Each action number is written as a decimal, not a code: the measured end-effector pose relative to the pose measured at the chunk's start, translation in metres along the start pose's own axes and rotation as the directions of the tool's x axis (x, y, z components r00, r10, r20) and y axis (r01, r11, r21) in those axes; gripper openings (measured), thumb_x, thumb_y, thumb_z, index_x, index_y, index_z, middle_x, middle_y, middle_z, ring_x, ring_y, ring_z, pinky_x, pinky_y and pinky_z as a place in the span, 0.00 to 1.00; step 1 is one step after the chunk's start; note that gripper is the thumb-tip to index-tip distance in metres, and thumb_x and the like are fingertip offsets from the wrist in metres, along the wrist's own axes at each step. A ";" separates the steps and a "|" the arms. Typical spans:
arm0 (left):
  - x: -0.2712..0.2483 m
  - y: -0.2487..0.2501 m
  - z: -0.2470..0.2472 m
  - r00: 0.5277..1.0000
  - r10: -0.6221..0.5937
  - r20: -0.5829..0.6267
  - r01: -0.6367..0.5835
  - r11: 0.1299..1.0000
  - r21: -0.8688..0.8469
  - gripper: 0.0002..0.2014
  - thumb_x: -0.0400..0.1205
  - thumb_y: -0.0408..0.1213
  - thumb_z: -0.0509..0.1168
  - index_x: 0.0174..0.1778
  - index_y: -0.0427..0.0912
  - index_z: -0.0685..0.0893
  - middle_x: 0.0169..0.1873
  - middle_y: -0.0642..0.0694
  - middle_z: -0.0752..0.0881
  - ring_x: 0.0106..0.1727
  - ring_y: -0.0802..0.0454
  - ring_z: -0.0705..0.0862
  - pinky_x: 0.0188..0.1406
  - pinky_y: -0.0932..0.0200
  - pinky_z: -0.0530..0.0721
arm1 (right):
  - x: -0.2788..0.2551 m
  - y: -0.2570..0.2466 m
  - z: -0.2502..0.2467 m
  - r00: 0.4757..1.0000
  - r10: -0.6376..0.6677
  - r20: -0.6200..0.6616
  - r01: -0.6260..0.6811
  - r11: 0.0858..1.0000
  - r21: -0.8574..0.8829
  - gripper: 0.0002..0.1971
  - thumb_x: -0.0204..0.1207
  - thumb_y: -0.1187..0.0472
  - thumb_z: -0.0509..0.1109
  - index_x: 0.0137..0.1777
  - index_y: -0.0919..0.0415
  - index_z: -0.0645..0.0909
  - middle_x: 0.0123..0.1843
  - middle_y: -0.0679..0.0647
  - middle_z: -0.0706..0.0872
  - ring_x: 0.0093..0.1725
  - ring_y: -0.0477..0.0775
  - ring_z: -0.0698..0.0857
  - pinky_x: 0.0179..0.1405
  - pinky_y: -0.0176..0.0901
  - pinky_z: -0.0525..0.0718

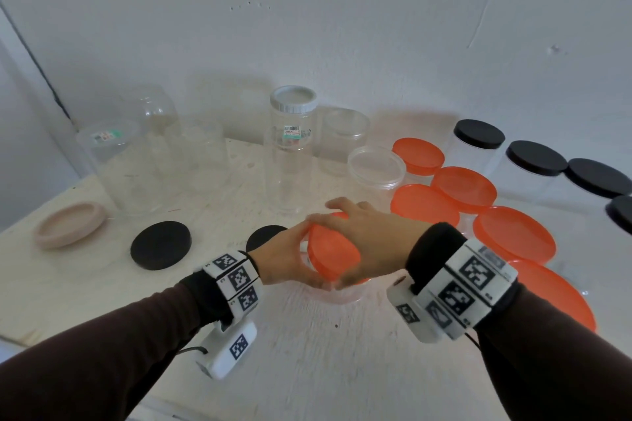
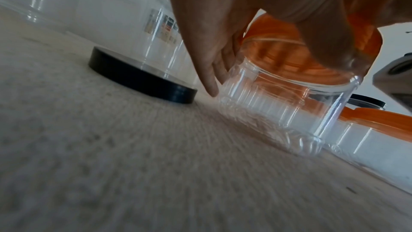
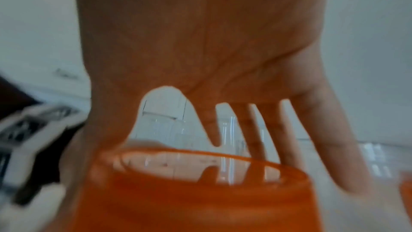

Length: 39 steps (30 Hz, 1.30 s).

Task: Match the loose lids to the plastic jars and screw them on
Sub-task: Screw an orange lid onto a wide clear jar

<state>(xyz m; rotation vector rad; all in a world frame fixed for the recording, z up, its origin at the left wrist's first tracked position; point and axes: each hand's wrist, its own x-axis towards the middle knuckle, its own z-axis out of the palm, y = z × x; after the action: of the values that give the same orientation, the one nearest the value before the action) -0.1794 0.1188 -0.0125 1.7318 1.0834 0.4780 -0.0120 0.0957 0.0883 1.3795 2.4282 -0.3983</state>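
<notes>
A short clear ribbed jar (image 2: 278, 110) stands on the pale table near its front middle. My left hand (image 1: 295, 258) wraps that jar from the left, fingers curled around its wall (image 2: 214, 70). An orange lid (image 1: 331, 249) sits tilted on the jar's mouth. My right hand (image 1: 359, 239) covers the lid from above, thumb and spread fingers (image 3: 330, 147) reaching down around the rim of the orange lid (image 3: 196, 191). The jar's threads are hidden under the lid and both hands.
Two loose black lids (image 1: 160, 244) (image 1: 265, 236) and a pink lid (image 1: 70, 224) lie to the left. Open clear jars (image 1: 289, 161) stand at the back, one with a white lid (image 1: 293, 99). Orange-lidded jars (image 1: 463, 184) and black-lidded jars (image 1: 478, 133) crowd the right.
</notes>
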 end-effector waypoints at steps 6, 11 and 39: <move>0.001 -0.002 0.001 1.000 0.012 0.010 -0.012 1.000 -0.022 0.49 0.52 0.50 0.82 0.69 0.61 0.66 0.66 0.58 0.75 0.69 0.57 0.74 0.66 0.55 0.77 | 0.005 -0.008 0.003 0.991 0.091 -0.094 -0.095 0.994 -0.045 0.38 0.66 0.34 0.69 0.75 0.41 0.61 0.65 0.52 0.68 0.54 0.55 0.72 0.48 0.46 0.76; 0.002 -0.004 0.000 1.000 0.009 0.019 -0.008 0.999 -0.034 0.49 0.58 0.41 0.84 0.72 0.56 0.63 0.65 0.56 0.76 0.68 0.55 0.76 0.66 0.55 0.78 | 0.007 -0.012 0.003 0.982 0.151 -0.113 -0.157 0.986 -0.053 0.42 0.68 0.31 0.66 0.77 0.49 0.58 0.69 0.55 0.69 0.59 0.58 0.75 0.51 0.48 0.75; -0.001 -0.003 0.001 0.999 0.015 0.043 -0.013 0.999 -0.053 0.50 0.52 0.52 0.80 0.70 0.62 0.62 0.67 0.55 0.74 0.68 0.57 0.75 0.68 0.52 0.76 | -0.003 0.001 -0.003 0.998 0.033 0.053 -0.034 0.999 0.020 0.51 0.64 0.41 0.77 0.79 0.36 0.44 0.81 0.49 0.51 0.75 0.59 0.63 0.67 0.57 0.73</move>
<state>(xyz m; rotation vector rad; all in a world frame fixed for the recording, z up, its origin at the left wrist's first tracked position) -0.1806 0.1181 -0.0159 1.6972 1.0199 0.4717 -0.0100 0.0947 0.0925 1.3987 2.3616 -0.4480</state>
